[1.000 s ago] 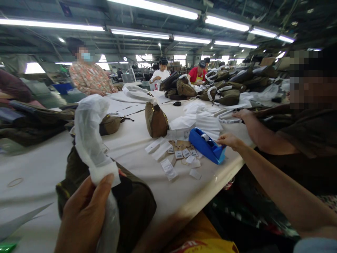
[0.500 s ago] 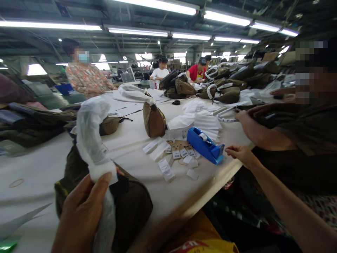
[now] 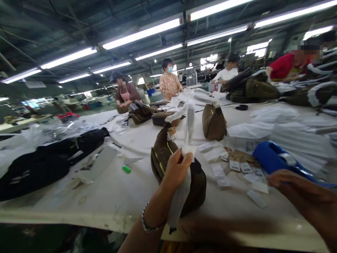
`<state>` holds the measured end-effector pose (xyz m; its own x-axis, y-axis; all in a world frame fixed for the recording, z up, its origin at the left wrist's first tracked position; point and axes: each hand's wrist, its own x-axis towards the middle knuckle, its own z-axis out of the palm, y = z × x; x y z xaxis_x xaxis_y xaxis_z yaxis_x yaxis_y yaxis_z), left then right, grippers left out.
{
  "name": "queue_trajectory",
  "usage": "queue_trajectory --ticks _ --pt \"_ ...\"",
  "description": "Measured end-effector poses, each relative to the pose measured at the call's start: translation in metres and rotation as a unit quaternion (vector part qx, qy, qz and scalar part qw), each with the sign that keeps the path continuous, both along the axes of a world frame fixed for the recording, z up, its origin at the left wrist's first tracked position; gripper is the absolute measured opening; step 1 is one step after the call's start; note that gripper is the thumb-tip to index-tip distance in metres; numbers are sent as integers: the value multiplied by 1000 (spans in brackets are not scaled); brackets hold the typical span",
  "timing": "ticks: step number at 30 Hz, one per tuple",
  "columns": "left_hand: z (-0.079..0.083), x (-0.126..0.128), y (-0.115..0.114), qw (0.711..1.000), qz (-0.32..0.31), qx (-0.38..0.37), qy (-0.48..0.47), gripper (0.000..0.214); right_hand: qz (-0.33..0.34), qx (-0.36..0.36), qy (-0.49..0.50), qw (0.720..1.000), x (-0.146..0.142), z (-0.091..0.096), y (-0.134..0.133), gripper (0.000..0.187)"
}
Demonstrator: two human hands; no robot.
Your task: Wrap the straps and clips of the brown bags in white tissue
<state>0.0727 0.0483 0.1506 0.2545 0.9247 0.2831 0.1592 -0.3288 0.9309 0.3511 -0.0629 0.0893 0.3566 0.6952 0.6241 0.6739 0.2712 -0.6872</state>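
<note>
My left hand (image 3: 177, 168) is closed around the strap (image 3: 190, 123) of an olive-brown bag, a strap wrapped in white tissue paper. Yellow zips run along the bag (image 3: 196, 186), which sits on the table behind the hand, with a brown card tag (image 3: 172, 133) near its top. My right hand (image 3: 292, 186) is smeared by motion in front of a blue tape dispenser (image 3: 279, 158). Its fingertips look pinched together; what they hold, if anything, cannot be made out.
Card tags (image 3: 240, 165) and white paper sheets (image 3: 297, 130) lie around the dispenser. Another brown bag (image 3: 214, 123) stands behind. At left are a black fabric item (image 3: 52, 165) and a small green object (image 3: 126, 169). Several people work across the table (image 3: 110, 200).
The view has swung left, bringing the left table side into sight. My right hand has drawn back from the dispenser's end toward the bag. My left hand still grips the wrapped strap.
</note>
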Motion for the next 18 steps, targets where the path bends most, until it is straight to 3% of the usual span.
queue_trajectory --ticks 3,6,10,18 --pt "0 -2 -1 1000 1 16 8 19 209 72 -31 975 -64 46 30 4" --pt "2 -4 -2 1000 6 29 5 18 294 80 -27 952 -111 77 54 4" --pt "4 -5 -4 999 -4 40 -11 15 285 69 0 956 -138 81 78 9" --pt "6 -7 -2 998 -15 54 12 15 236 49 6 970 -141 67 102 13"
